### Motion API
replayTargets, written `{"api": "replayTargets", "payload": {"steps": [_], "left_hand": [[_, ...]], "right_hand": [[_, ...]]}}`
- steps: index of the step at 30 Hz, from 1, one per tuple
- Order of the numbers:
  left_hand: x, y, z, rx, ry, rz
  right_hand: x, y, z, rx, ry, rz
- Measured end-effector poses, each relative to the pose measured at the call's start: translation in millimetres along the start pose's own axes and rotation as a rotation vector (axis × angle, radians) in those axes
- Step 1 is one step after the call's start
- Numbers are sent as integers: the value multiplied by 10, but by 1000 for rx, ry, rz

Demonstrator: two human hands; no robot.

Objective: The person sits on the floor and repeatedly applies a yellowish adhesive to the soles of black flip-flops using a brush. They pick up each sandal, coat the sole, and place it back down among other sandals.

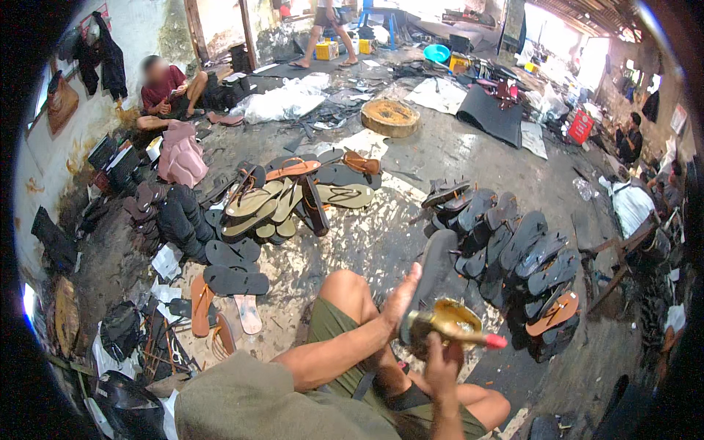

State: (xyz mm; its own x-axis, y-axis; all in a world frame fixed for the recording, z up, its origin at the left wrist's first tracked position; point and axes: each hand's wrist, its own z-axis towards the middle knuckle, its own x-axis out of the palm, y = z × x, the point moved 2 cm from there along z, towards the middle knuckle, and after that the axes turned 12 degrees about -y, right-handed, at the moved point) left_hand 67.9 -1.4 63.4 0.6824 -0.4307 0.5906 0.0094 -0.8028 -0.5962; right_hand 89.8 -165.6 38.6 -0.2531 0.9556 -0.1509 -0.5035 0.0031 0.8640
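My left hand [400,297] grips a dark grey sandal sole [436,257], held upright and tilted, the thumb on its near side and the other fingers largely hidden. My right hand [442,363] is closed around a brush [462,335] with a red-tipped handle; motion blurs it. Its working end meets the lower part of the sole, and the bristles cannot be made out. Just behind the brush is a round bowl [466,314] with yellowish-brown, glossy contents. My legs are bent around this spot.
Rows of dark sandals [524,242] stand at the right, a tan sandal [554,314] among them. Olive and brown sandals [282,202] are heaped ahead. Loose soles [235,279] lie at the left. Farther off are a round wooden block [390,117] and a seated person [165,92]; another person [328,33] walks.
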Motion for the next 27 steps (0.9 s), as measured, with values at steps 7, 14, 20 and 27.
{"api": "replayTargets", "payload": {"steps": [7,14,20,27], "left_hand": [[237,45,-297,-23,-178,168],[97,313,-108,-243,651,-625],[-135,112,335,-97,282,-360],[125,283,1135,5,211,-159]], "right_hand": [[9,260,505,-166,143,-100],[-30,-17,1059,-345,77,-207],[-53,28,18,-14,153,135],[-916,40,-59,381,-350,265]]}}
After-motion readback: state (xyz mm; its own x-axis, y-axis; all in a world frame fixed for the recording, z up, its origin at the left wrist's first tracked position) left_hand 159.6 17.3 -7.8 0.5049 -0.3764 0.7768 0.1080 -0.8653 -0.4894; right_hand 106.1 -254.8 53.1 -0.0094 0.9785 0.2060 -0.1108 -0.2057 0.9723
